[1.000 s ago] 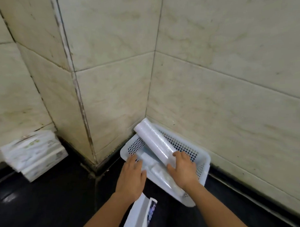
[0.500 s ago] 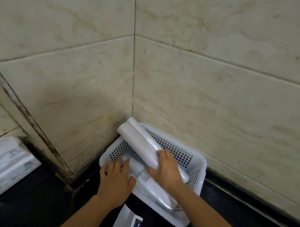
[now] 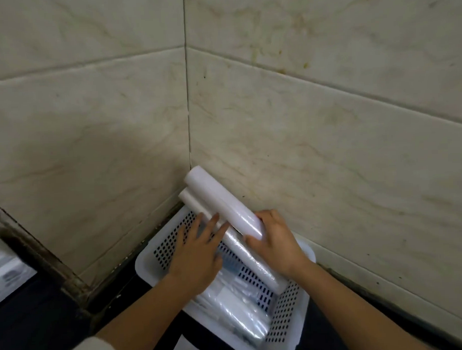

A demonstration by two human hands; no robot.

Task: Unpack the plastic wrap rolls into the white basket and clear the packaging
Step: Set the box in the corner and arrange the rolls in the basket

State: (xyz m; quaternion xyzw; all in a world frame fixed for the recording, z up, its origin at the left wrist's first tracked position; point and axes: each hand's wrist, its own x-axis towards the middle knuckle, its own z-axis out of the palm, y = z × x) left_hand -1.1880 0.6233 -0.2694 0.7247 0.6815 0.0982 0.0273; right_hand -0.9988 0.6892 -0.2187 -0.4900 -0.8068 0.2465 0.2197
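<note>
A white basket (image 3: 159, 258) with many small holes sits on the dark surface (image 3: 33, 325) in the corner of the tiled wall (image 3: 327, 119). Inside lie smooth, shiny plastic wrap rolls (image 3: 237, 313). The right hand (image 3: 276, 241) grips the end of the top roll (image 3: 223, 204), which leans over the far rim. The left hand (image 3: 198, 254) lies flat and open, fingers on the roll beneath (image 3: 197, 207).

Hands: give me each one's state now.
Left hand: open, fingers spread flat over the white basket.
Right hand: closed on the upper plastic wrap roll.
</note>
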